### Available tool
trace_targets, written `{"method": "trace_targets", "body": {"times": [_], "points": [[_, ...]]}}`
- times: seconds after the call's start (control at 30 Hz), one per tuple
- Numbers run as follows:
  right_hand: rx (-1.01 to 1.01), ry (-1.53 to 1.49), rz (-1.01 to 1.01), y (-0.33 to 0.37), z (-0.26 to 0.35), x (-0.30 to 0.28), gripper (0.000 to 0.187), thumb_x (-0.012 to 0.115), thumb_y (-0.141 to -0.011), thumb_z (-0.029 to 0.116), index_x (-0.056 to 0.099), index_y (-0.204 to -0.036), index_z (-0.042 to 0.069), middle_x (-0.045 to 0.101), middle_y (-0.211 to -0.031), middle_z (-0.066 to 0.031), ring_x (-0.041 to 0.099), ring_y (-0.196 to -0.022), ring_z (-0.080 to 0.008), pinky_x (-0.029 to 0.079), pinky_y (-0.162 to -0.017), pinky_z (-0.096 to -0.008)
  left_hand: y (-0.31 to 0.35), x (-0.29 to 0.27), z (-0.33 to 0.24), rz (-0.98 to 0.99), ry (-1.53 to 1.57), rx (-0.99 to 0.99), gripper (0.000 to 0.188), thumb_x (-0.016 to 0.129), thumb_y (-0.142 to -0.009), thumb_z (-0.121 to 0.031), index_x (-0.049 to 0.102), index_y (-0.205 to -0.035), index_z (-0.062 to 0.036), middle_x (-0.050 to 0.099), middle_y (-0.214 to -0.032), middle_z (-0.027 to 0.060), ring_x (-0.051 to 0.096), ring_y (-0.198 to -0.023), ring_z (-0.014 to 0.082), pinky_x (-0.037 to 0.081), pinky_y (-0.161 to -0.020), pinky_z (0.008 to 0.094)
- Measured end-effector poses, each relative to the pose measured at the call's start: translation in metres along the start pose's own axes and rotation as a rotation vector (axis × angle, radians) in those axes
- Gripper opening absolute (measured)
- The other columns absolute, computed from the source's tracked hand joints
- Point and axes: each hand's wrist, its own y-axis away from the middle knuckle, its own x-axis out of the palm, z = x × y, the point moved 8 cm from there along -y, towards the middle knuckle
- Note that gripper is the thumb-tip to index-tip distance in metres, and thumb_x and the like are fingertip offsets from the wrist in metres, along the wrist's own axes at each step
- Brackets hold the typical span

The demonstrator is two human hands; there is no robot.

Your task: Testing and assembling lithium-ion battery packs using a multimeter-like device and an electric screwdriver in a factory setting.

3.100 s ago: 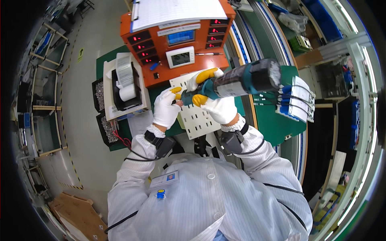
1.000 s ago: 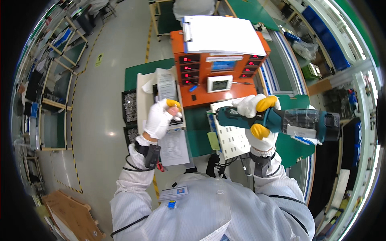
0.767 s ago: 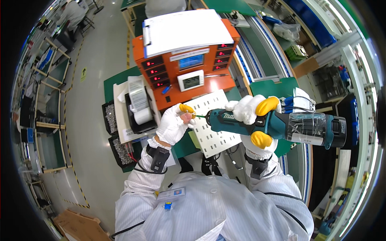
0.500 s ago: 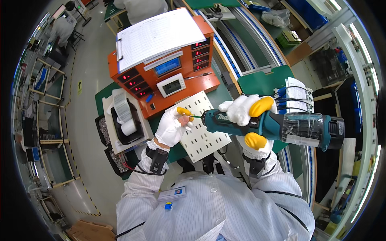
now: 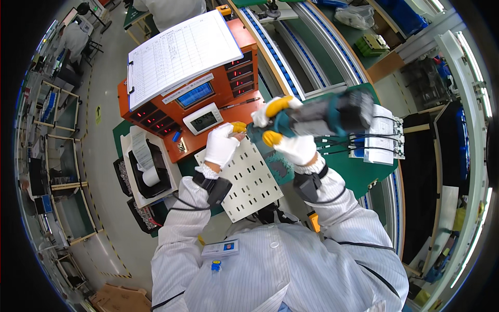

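Observation:
My right hand point(image 5: 288, 132), in a white glove with yellow fingertips, is wrapped round a teal and black cordless screwdriver point(image 5: 322, 115). Its rear end is smeared by motion and points up to the right. My left hand point(image 5: 223, 145), gloved the same way with some bare fingertips, is pinched at the tool's tip. Whatever those fingers hold is too small to make out. Beneath both hands lies a pale slotted plate point(image 5: 244, 182), which the left hand and wrist partly cover.
Beyond the hands stands an orange instrument box point(image 5: 241, 39) carrying a clipboard point(image 5: 182, 57). A white digital display point(image 5: 204, 119) rests before it. Left is a tray with a paper roll point(image 5: 148, 161); right, a cabled block point(image 5: 382, 138) on a green mat. Conveyor rails point(image 5: 301, 47) run behind.
The screwdriver has swung up and leftward in my right hand, its rear end rising. My left hand stays by its tip. The view has shifted, with the box now further left.

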Motion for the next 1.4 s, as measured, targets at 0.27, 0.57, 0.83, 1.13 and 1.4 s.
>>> {"method": "trace_targets", "body": {"times": [0.27,0.57,0.83,1.13,1.4], "points": [[0.046,0.262,-0.024,-0.024,-0.045,-0.015,0.048,0.074,-0.074,-0.001,0.047,-0.112,0.008,0.06,-0.099,-0.008,0.059,-0.093,-0.0178,0.049,-0.088,-0.0324,-0.024,0.008,0.026,-0.142,-0.301,0.191,0.014,0.072,-0.07,-0.008,0.071,-0.084,-0.0028,0.07,-0.089,0.0157,0.066,-0.082,0.0348,0.052,-0.077,0.0403],[0.123,0.489,-0.004,-0.045,-0.051,-0.003,0.034,0.08,-0.068,0.023,0.065,-0.096,0.012,0.069,-0.088,-0.0032,0.065,-0.087,-0.0214,0.042,-0.093,-0.036,0.009,-0.043,0.008,-0.097,-0.513,0.164,0.014,0.071,-0.077,-0.018,0.07,-0.084,-0.0051,0.067,-0.08,0.0153,0.065,-0.079,0.0356,0.051,-0.072,0.0427],[0.118,0.629,-0.008,-0.044,-0.053,0.005,0.03,0.074,-0.068,0.0,0.062,-0.094,0.007,0.066,-0.088,-0.0026,0.064,-0.082,-0.0153,0.052,-0.08,-0.0295,0.061,-0.114,0.057,0.024,-0.719,-0.137,0.018,0.073,-0.078,-0.021,0.068,-0.082,-0.0052,0.067,-0.079,0.0171,0.065,-0.079,0.0357,0.051,-0.072,0.0434],[0.143,0.522,-0.034,-0.041,-0.052,0.008,0.034,0.078,-0.071,0.011,0.06,-0.098,0.006,0.068,-0.087,-0.0057,0.066,-0.081,-0.0179,0.053,-0.079,-0.0307,0.072,-0.089,0.05,-0.014,-0.936,0.081,0.013,0.059,-0.086,-0.013,0.07,-0.087,-0.0071,0.06,-0.085,0.0122,0.063,-0.084,0.0304,0.051,-0.074,0.041],[0.173,0.54,-0.023,-0.037,-0.058,0.005,0.034,0.078,-0.072,0.017,0.061,-0.1,0.008,0.068,-0.089,-0.0052,0.066,-0.085,-0.0205,0.05,-0.089,-0.0364,0.071,-0.07,0.052,-0.059,-0.982,0.138,0.011,0.06,-0.085,-0.012,0.068,-0.082,-0.0052,0.06,-0.085,0.0125,0.063,-0.085,0.0311,0.051,-0.075,0.0414]]}}
